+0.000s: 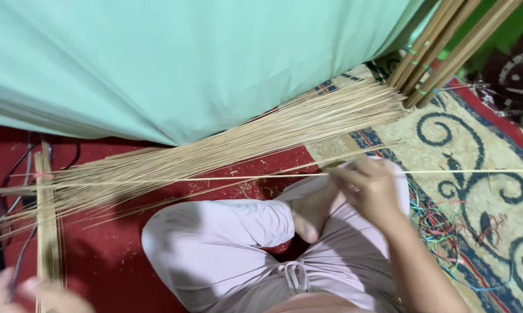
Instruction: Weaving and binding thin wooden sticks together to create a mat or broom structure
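Clearly, a single thin bamboo splint (227, 177) is pinched in the right hand (370, 186), its long axis running from nine o'clock to three o'clock across the whole view and passing just above the bent knee in pale trousers (215, 232). The fingers are closed around the splint near its middle, beside the bare foot (311, 214). A fanned pile of like splints (232, 145) lies at eleven o'clock of that hand, on the red carpet (111, 261). The left hand (24, 293) is seen at seven o'clock, far from the splint, blurred and cut off by the edge near an upright bamboo slat (47, 232); its state cannot be told.
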